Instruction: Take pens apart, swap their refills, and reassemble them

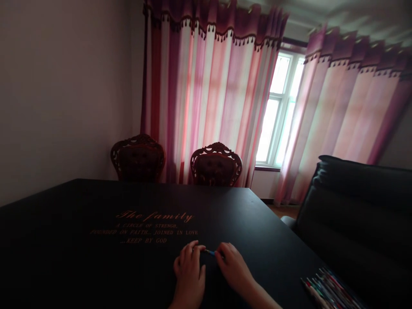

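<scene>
A thin pen-like item (210, 252), partly blue with a darker tip, spans the gap between my two hands just above the black table (128, 274). My right hand (233, 266) has its fingers closed around the blue end. At the other end, my left hand (189, 270) has its index finger and fingertips touching the dark tip, its thumb standing apart and the palm facing down. Whether the left fingers grip the tip or only rest against it is too small to tell.
Several pens (331, 289) lie bunched at the table's right front edge. Behind the far edge stand two carved chairs (140, 161). A black leather sofa (357, 210) is on the right. Pink and purple curtains (209, 94) hang around a window (278, 107).
</scene>
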`<act>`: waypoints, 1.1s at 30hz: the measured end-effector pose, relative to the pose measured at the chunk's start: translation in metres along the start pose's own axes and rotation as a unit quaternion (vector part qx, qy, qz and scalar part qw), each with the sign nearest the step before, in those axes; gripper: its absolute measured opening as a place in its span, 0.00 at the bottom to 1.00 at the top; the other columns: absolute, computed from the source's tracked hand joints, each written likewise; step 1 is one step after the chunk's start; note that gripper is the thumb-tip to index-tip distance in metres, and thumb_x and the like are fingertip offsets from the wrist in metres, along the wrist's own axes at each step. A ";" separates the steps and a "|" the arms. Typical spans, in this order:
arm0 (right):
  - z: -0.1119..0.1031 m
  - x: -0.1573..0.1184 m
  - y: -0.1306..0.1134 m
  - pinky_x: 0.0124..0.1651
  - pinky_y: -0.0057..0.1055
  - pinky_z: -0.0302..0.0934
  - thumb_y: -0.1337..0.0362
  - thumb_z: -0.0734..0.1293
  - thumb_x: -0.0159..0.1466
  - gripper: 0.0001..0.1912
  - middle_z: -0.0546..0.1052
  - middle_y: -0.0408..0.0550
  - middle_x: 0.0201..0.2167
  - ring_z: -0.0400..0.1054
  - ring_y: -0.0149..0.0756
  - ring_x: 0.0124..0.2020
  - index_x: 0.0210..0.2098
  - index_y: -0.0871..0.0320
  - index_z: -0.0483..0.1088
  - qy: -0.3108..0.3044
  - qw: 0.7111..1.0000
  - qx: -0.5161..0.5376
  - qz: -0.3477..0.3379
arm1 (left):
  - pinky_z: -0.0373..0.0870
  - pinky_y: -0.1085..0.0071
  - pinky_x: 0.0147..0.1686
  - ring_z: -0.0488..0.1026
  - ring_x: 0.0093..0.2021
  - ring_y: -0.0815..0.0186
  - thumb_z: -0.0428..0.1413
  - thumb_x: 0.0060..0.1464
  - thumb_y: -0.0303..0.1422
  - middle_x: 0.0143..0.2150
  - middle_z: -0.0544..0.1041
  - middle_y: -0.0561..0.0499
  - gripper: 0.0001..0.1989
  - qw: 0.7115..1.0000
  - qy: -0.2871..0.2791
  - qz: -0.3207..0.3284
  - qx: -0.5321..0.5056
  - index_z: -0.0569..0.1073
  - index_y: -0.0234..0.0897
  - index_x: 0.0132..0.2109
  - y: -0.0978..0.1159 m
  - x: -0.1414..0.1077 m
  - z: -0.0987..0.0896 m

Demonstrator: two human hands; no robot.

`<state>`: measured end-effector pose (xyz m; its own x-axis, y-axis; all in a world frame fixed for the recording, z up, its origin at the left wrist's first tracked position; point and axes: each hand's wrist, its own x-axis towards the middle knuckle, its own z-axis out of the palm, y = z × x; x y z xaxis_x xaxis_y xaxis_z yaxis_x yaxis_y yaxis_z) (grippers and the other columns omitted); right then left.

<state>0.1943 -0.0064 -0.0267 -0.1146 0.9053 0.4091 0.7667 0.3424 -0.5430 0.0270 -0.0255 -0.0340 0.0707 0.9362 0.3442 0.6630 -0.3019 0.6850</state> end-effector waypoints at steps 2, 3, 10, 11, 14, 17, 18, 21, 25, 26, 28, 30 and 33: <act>-0.009 -0.010 0.005 0.31 0.30 0.59 0.52 0.56 0.67 0.23 0.74 0.46 0.21 0.68 0.35 0.25 0.23 0.57 0.68 -0.028 0.992 0.099 0.068 | 0.45 0.51 0.58 0.62 0.59 0.55 0.50 0.50 0.25 0.56 0.71 0.48 0.21 1.000 -0.016 0.023 -0.007 0.70 0.48 0.50 0.001 -0.001 -0.001; -0.013 -0.013 0.008 0.27 0.29 0.57 0.47 0.54 0.66 0.27 0.72 0.45 0.18 0.66 0.34 0.21 0.21 0.58 0.68 -0.045 0.984 0.144 0.100 | 0.45 0.51 0.58 0.65 0.56 0.55 0.51 0.51 0.27 0.52 0.74 0.49 0.17 0.999 -0.025 0.030 -0.015 0.71 0.49 0.48 0.003 -0.002 -0.002; -0.033 -0.015 0.030 0.19 0.26 0.45 0.35 0.51 0.61 0.36 0.55 0.37 0.07 0.50 0.25 0.11 0.11 0.57 0.59 -0.077 0.956 0.210 0.189 | 0.50 0.54 0.51 0.71 0.42 0.60 0.46 0.61 0.45 0.39 0.77 0.53 0.14 0.996 -0.079 0.049 -0.011 0.73 0.47 0.38 0.017 -0.004 -0.013; -0.036 -0.015 0.031 0.19 0.26 0.45 0.36 0.52 0.61 0.36 0.55 0.37 0.07 0.50 0.25 0.11 0.12 0.57 0.59 -0.081 0.957 0.209 0.184 | 0.50 0.56 0.50 0.71 0.42 0.61 0.44 0.61 0.45 0.39 0.77 0.53 0.15 0.996 -0.079 0.051 -0.003 0.73 0.47 0.38 0.019 -0.004 -0.013; -0.044 -0.015 0.032 0.22 0.25 0.49 0.41 0.59 0.61 0.29 0.62 0.38 0.13 0.55 0.26 0.17 0.18 0.58 0.65 -0.085 0.963 0.218 0.132 | 0.51 0.57 0.49 0.71 0.41 0.63 0.42 0.63 0.45 0.38 0.76 0.54 0.16 0.996 -0.077 0.045 0.016 0.72 0.46 0.39 0.019 -0.003 -0.011; -0.053 -0.015 0.033 0.28 0.25 0.54 0.47 0.65 0.59 0.19 0.71 0.41 0.23 0.63 0.30 0.25 0.30 0.58 0.70 -0.060 0.973 0.215 0.068 | 0.52 0.58 0.47 0.71 0.39 0.62 0.41 0.63 0.46 0.36 0.76 0.55 0.17 0.996 -0.085 0.017 0.015 0.72 0.47 0.38 0.017 0.000 -0.009; -0.056 -0.014 0.033 0.29 0.26 0.55 0.48 0.64 0.61 0.18 0.73 0.42 0.24 0.64 0.30 0.26 0.31 0.58 0.71 -0.052 0.974 0.211 0.064 | 0.53 0.58 0.47 0.71 0.39 0.62 0.41 0.62 0.46 0.36 0.76 0.56 0.18 0.996 -0.089 0.009 0.013 0.72 0.47 0.38 0.016 0.002 -0.009; -0.060 -0.014 0.034 0.29 0.27 0.56 0.50 0.58 0.65 0.21 0.73 0.43 0.20 0.64 0.31 0.23 0.27 0.58 0.70 -0.063 0.971 0.210 0.093 | 0.53 0.57 0.48 0.71 0.39 0.62 0.42 0.62 0.48 0.36 0.76 0.56 0.18 0.996 -0.092 0.001 0.013 0.72 0.48 0.39 0.014 0.004 -0.009; -0.061 -0.014 0.033 0.29 0.27 0.56 0.55 0.65 0.61 0.11 0.75 0.42 0.23 0.66 0.31 0.25 0.31 0.58 0.70 -0.068 0.964 0.240 0.087 | 0.53 0.56 0.48 0.71 0.40 0.61 0.42 0.61 0.47 0.37 0.77 0.55 0.17 0.995 -0.092 0.009 0.022 0.72 0.48 0.39 0.015 0.003 -0.010; -0.061 -0.015 0.033 0.29 0.27 0.56 0.56 0.65 0.61 0.11 0.75 0.42 0.23 0.66 0.31 0.25 0.31 0.58 0.70 -0.068 0.962 0.247 0.089 | 0.53 0.56 0.49 0.71 0.40 0.61 0.43 0.61 0.47 0.37 0.77 0.55 0.17 0.995 -0.092 0.011 0.026 0.72 0.48 0.39 0.016 0.003 -0.011; -0.061 -0.015 0.034 0.29 0.27 0.57 0.57 0.65 0.61 0.10 0.75 0.42 0.22 0.66 0.31 0.25 0.30 0.57 0.70 -0.071 0.958 0.258 0.100 | 0.53 0.56 0.49 0.71 0.40 0.62 0.43 0.61 0.47 0.37 0.76 0.55 0.17 0.995 -0.097 0.019 0.033 0.72 0.48 0.39 0.017 0.002 -0.011; -0.061 -0.015 0.034 0.30 0.27 0.57 0.58 0.66 0.60 0.09 0.74 0.41 0.22 0.66 0.31 0.25 0.31 0.57 0.70 -0.072 0.955 0.269 0.104 | 0.53 0.56 0.49 0.71 0.40 0.62 0.43 0.61 0.47 0.37 0.76 0.55 0.16 0.994 -0.101 0.029 0.038 0.72 0.48 0.39 0.017 0.002 -0.011; -0.062 -0.015 0.035 0.31 0.27 0.58 0.60 0.68 0.57 0.07 0.74 0.41 0.25 0.67 0.31 0.27 0.33 0.57 0.70 -0.066 0.953 0.280 0.095 | 0.52 0.56 0.49 0.71 0.41 0.62 0.43 0.62 0.46 0.39 0.76 0.55 0.15 0.994 -0.098 0.034 0.043 0.72 0.48 0.40 0.017 0.002 -0.011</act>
<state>0.2618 -0.0237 -0.0057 -0.1154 0.9752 0.1887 0.3277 0.2167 -0.9196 0.0301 -0.0310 -0.0146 0.2553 0.9337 0.2511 0.7121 -0.3573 0.6043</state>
